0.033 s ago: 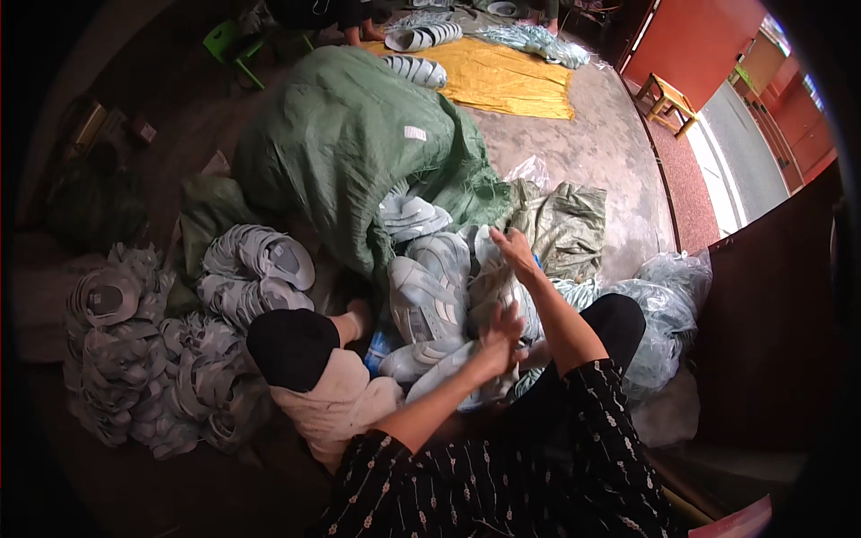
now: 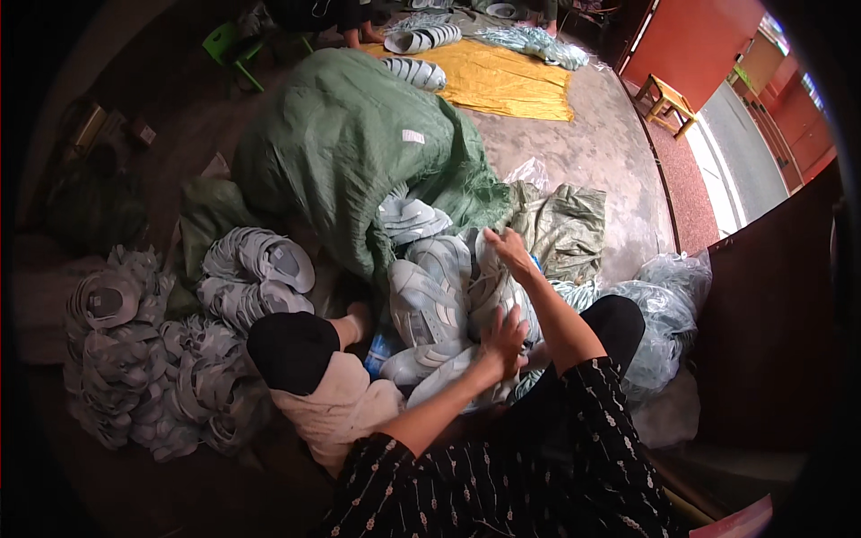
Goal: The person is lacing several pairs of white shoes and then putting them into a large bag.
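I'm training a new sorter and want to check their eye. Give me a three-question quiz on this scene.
1. True or false: both hands rest on the pale shoe-upper pieces.
2. What colour is the big sack behind the pile? A red, B green, C black
3. Which hand reaches farther from the body?

Key: 1 true: left hand and right hand are both on them. 2 B. 3 the right hand.

A bare concrete floor [image 2: 574, 161] runs to a red wall [image 2: 691, 40], where daylight enters through an open doorway [image 2: 735, 161]. A small wooden stool [image 2: 665, 100] stands beside it, a yellow sheet [image 2: 511, 85] spread nearby, and a green chair [image 2: 229, 49] at far left.
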`<state>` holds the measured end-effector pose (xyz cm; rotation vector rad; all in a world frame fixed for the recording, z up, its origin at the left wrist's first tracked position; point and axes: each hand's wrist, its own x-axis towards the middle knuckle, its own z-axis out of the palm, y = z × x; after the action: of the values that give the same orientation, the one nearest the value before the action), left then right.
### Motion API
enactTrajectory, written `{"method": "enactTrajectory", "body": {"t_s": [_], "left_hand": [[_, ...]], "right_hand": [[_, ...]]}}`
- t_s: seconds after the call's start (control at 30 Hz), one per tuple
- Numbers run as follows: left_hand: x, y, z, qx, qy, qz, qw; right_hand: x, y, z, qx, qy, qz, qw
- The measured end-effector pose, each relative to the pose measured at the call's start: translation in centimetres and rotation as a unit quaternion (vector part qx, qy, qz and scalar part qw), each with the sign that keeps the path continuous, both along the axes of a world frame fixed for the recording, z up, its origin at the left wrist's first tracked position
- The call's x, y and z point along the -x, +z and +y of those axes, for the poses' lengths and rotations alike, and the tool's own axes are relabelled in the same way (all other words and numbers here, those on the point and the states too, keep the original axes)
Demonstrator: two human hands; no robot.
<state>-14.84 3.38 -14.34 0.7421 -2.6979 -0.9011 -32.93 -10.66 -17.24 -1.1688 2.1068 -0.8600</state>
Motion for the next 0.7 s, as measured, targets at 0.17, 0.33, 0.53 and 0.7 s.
{"method": "enactTrajectory", "body": {"t_s": [0.17,0.33,0.53,0.7], "left_hand": [[-1.5,2.1,1.1,0.018,0.03,0.042,0.999],[-2.0,1.8,1.8,0.013,0.017,0.013,1.0],[-1.8,2.2,1.6,-0.013,-0.019,-0.049,0.999],[-2.5,-0.3,1.5,-0.042,0.007,0.068,0.997]], "right_hand": [[-6.5,4.3,-2.7,0.03,-0.005,-0.117,0.993],[-7.1,3.1,-5.7,-0.044,-0.019,-0.149,0.988],[-10.8,7.0,-6.1,-0.013,0.091,-0.419,0.903],[-15.5,15.8,-1.5,0.085,0.17,-0.494,0.849]]}}
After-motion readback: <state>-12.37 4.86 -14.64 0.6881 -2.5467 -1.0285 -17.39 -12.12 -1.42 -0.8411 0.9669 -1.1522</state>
